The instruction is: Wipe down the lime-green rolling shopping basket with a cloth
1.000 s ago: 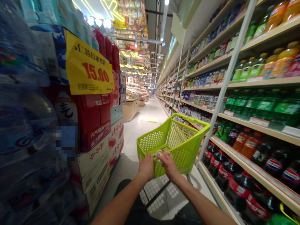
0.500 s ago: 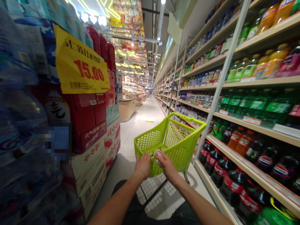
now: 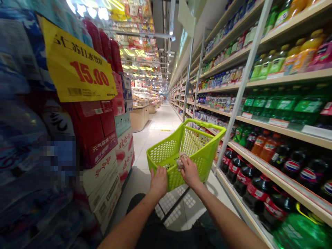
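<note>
In front of me stands a lime-green plastic shopping cart [image 3: 201,162] with perforated walls, its basket bare of goods where I can see in. My left hand [image 3: 158,180] grips the near end of the cart, fingers hooked over the rim. A crumpled whitish cloth [image 3: 182,159] is bunched in my right hand [image 3: 190,172], pressed against the top edge of the cart's right side. The fingers of that hand are closed round the cloth, and part of it is hidden under them.
Shelves of bottled drinks [image 3: 275,135] run close along the right. On the left, stacked drink cartons [image 3: 101,148] and wrapped bottles [image 3: 23,138] rise beside a yellow price sign [image 3: 80,69]. A tiled aisle [image 3: 166,116] leads away past wooden display stands [image 3: 140,117].
My right hand and the cloth have moved along the cart's side rim, away from the near corner. My left hand keeps its place on the near end. The view has shifted slightly.
</note>
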`<state>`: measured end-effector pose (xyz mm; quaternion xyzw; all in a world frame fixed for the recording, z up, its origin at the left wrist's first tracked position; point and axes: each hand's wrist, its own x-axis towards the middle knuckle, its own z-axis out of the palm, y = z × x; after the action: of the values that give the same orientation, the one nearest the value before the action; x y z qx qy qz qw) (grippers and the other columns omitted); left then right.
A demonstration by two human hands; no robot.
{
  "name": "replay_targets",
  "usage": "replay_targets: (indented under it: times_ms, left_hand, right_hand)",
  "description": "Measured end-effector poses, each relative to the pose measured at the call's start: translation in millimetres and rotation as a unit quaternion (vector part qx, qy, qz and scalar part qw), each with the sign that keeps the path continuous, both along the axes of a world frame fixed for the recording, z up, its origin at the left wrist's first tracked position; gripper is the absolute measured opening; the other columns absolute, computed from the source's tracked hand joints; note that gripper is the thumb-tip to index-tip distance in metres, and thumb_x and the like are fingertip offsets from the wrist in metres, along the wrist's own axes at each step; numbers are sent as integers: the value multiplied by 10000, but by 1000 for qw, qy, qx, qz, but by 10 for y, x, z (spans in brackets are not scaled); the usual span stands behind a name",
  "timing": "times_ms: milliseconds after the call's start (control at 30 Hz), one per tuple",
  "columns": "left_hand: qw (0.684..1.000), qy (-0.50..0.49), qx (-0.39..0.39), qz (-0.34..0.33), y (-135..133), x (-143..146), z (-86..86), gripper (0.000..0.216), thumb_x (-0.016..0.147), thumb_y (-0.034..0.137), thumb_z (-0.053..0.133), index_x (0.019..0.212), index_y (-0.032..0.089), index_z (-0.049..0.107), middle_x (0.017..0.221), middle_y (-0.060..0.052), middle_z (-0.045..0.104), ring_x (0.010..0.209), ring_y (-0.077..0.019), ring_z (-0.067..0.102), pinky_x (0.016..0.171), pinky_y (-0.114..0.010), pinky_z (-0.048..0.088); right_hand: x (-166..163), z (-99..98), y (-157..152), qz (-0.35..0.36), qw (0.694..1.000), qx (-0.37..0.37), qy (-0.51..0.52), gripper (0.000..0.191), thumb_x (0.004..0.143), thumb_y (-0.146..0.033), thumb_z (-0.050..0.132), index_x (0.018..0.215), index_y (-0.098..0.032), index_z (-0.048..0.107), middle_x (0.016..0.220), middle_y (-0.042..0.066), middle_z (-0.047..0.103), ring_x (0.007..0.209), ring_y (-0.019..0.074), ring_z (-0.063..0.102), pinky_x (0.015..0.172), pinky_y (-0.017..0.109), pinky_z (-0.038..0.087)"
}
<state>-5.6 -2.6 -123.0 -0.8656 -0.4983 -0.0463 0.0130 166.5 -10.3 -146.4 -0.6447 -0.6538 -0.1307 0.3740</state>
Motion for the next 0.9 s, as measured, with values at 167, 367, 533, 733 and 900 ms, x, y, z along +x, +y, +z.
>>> replay_targets:
  times_ms: [167, 367, 533, 733, 900]
  left_hand:
    - [999, -4, -13, -29, -44, 42, 61, 566, 701, 184, 443, 1257, 142, 347, 1314, -125, 418, 1297, -269, 221, 1049, -537, 104]
    - [999, -19, -28, -36, 220, -47, 149, 538, 675, 259, 542, 1196, 188, 429, 1308, -103, 446, 1275, -263, 280, 1043, -558, 116]
    - [999, -26, 2, -38, 325, -121, 144, 347, 799, 377, 426, 1090, 215, 523, 1252, -82, 508, 1258, -249, 316, 1046, -529, 120]
    - [999, -6, 36, -40, 228, -5, 194, 369, 804, 462, 392, 942, 205, 619, 1015, -85, 640, 1087, -261, 482, 1050, -478, 134]
    - [997, -15, 47, -63, 99, 143, 147, 339, 784, 392, 416, 1006, 201, 587, 1042, -92, 626, 1093, -260, 478, 1043, -486, 138]
  right_hand:
    - [207, 120, 114, -11, 998, -24, -59, 447, 679, -28, 500, 1098, -168, 563, 1309, 156, 427, 1228, 284, 351, 961, 491, 303]
    - [185, -69, -19, 85, 994, 39, -50, 323, 782, -95, 434, 1043, -195, 596, 1208, 97, 538, 1108, 199, 485, 912, 367, 403]
    - [-34, -105, -83, 108, 992, 22, -60, 357, 786, -97, 424, 1072, -226, 595, 1219, 79, 538, 1136, 210, 471, 937, 391, 376]
    - [79, 12, 4, 81, 994, -2, -72, 374, 750, -81, 488, 1083, -215, 593, 1195, 96, 557, 1135, 217, 478, 939, 403, 370]
    - [356, 6, -31, 62, 996, -10, -70, 354, 730, -87, 505, 1048, -198, 615, 1171, 107, 574, 1101, 226, 511, 905, 401, 411]
